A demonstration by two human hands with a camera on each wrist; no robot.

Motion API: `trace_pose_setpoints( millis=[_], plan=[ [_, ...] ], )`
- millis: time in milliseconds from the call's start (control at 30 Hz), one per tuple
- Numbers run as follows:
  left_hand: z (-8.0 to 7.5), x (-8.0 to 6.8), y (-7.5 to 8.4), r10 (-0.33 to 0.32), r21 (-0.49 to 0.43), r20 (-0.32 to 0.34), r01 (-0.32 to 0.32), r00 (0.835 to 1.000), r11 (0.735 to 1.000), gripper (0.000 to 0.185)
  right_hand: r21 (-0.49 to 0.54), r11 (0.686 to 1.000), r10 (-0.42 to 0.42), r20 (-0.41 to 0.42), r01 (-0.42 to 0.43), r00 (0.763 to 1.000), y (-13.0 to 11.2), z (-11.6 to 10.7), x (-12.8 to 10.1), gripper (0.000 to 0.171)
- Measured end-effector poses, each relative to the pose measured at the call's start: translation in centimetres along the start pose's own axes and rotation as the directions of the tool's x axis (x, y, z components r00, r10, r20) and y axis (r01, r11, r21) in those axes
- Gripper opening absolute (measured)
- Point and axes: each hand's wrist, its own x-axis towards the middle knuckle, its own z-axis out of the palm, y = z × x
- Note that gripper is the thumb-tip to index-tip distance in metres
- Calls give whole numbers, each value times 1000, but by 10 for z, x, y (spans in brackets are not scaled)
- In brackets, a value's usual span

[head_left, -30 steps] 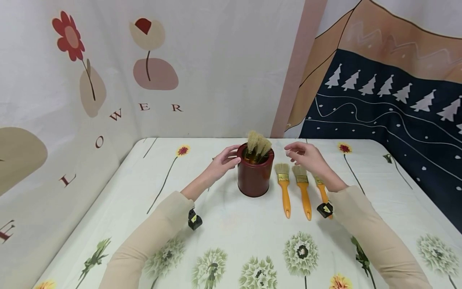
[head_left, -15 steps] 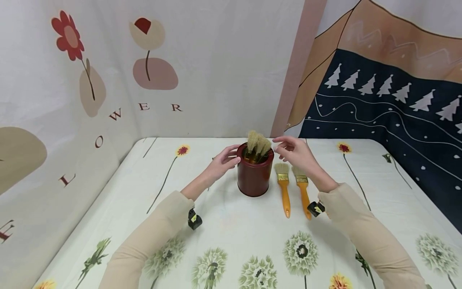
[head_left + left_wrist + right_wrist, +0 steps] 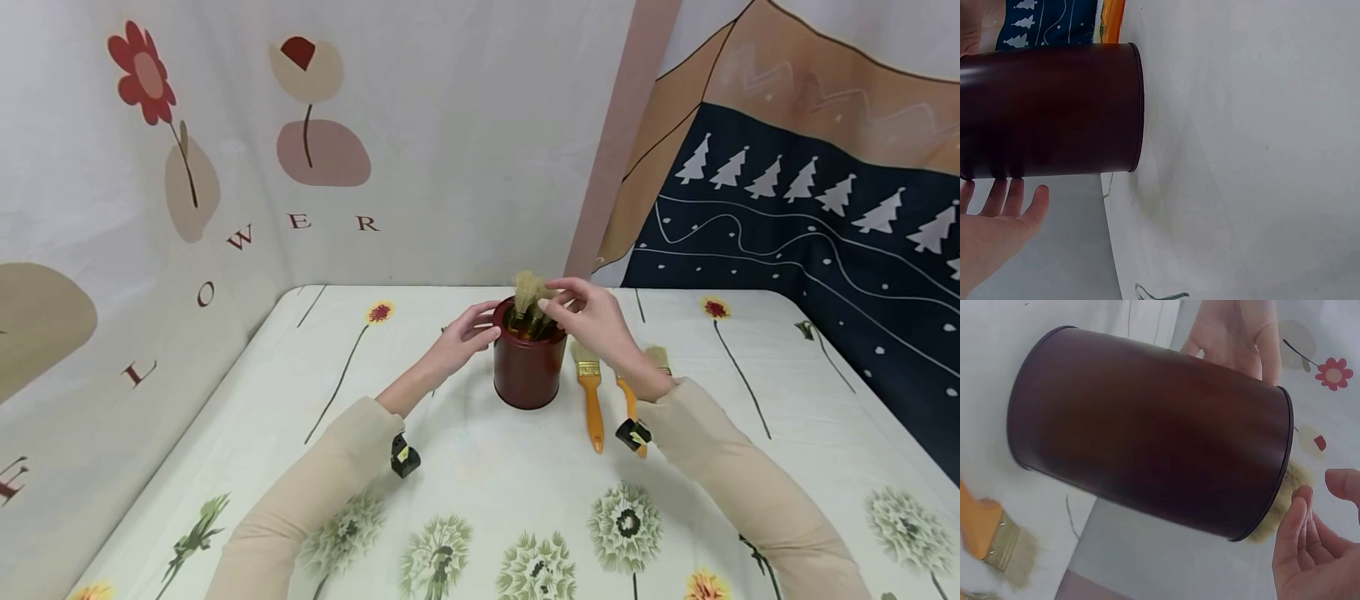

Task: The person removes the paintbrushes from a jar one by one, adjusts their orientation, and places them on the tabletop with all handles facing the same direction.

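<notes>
Paintbrushes [image 3: 534, 293], bristle-up, stand bunched in a dark red tin can [image 3: 528, 367] mid-bench, toward the back wall. Right hand [image 3: 588, 315] is at the bristle tips, thumb and fingers closing on one brush head; contact looks like a light pinch, though whether it truly grips cannot be told for sure. In the right wrist view the fingers [image 3: 1294, 534] sit right beside the bristles at the can rim, loosely spread. Left hand [image 3: 465, 333] rests against the can's left side near the rim, fingers relaxed and nearly straight, steadying, not wrapped round; the left wrist view shows them [image 3: 1007, 197] open just beside the can wall.

Three orange-handled brushes lie flat on the bench [image 3: 465, 467], just right of the can: one [image 3: 591, 392] fully visible, a second [image 3: 630, 400] mostly under the right forearm, and the third's bristles [image 3: 657, 357] poking out beyond the wrist.

Progress, judged from the layout: three brushes out in a row, several left in the can, one being picked now. Roughly midway.

Floral cloth covers the bench; printed hangings behind.
</notes>
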Motion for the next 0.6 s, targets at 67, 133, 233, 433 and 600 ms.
trace_pose_setpoints(
  millis=[67, 133, 233, 433, 600],
  plan=[
    [0, 0, 0, 0, 6, 1, 0, 1000, 1000, 51, -22, 999, -26, -27, 25, 999, -2, 2, 2, 34],
    [0, 0, 0, -1, 11, 1, 1, 1000, 1000, 51, -42, 998, -54, -53, 52, 997, -4, 4, 4, 35],
    [0, 0, 0, -4, 14, 1, 4, 1000, 1000, 51, -73, 994, -83, -80, 77, 993, -5, 7, 7, 36],
    [0, 1, 1, -15, 11, 7, 15, 1000, 1000, 51, -142, 988, -78, -117, 61, 990, -6, 14, 13, 42],
    [1, -3, 10, -23, 7, 19, 23, 1000, 1000, 51, -190, 980, -86, -145, 58, 986, -4, 20, 16, 43]
  ],
)
